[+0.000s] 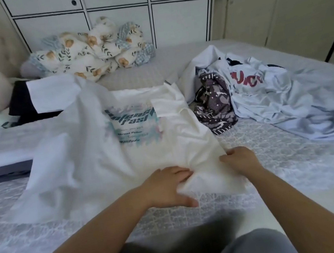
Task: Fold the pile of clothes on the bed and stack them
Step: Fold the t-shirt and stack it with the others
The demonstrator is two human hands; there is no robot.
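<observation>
Both of your hands work the near hem of the white printed T-shirt (106,156), which lies spread on the bed (276,175) straight ahead of you. Your left hand (168,187) lies on the cloth with fingers reaching over a bunched fold and the thumb on the bare cover below the hem; whether it pinches or only presses, I cannot tell. Your right hand (239,158) grips the gathered right corner of the hem, fingers curled into the fabric. Held so, the shirt looks pinned at one point and pulled at the other, likely to flatten it or start a fold.

The shirt's right side is already turned inward, covering part of the print; its left side lies loose and wrinkled. The near bed edge sits just under your wrists, so fold away from yourself. To the right, near but apart, wait the dark patterned garment (214,106) and the pale blue shirt (286,96). A folded white and dark piece (35,99) lies at far left.
</observation>
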